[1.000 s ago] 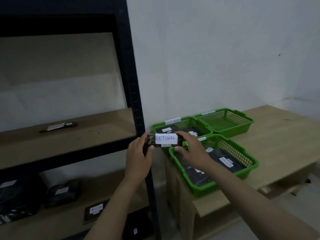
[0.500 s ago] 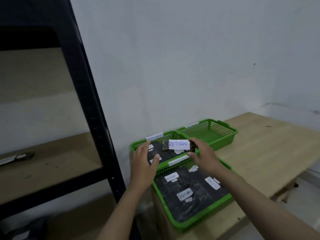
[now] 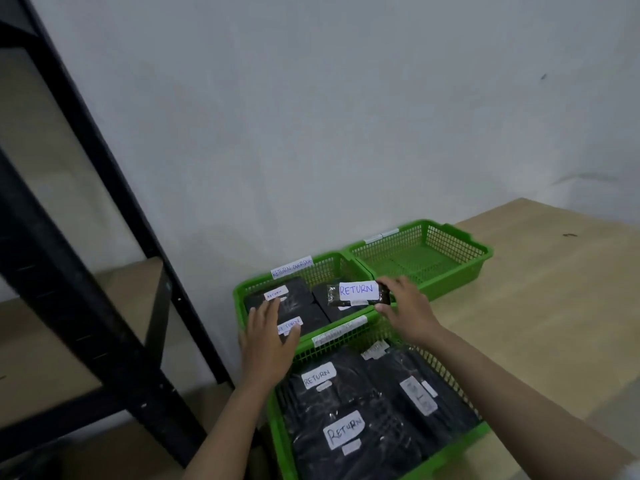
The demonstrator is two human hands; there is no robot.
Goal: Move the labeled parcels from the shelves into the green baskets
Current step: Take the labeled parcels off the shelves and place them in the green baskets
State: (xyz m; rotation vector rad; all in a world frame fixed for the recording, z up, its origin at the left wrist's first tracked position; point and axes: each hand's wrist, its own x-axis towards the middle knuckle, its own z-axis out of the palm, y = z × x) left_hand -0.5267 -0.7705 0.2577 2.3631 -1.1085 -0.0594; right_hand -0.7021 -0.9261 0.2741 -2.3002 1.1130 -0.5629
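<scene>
A small dark parcel (image 3: 356,294) with a white "RETURN" label is pinched at its right end by my right hand (image 3: 407,311). It hovers over the back left green basket (image 3: 242,292), which holds several black labeled parcels and has a tag reading "RETURN OVERDUE". My left hand (image 3: 268,336) is off the parcel, fingers spread, over that basket's front left corner. The near green basket (image 3: 446,455) is packed with black parcels marked "RETURN". The back right green basket (image 3: 460,268) has nothing in it.
The three baskets sit on a light wooden table (image 3: 536,306) against a white wall. A black metal shelf frame (image 3: 104,289) with wooden boards stands at the left, close to the baskets.
My left hand has let go of the parcel and dropped toward the basket's corner. My right hand alone carries the parcel further over the back left basket. The view has turned right, away from the shelves.
</scene>
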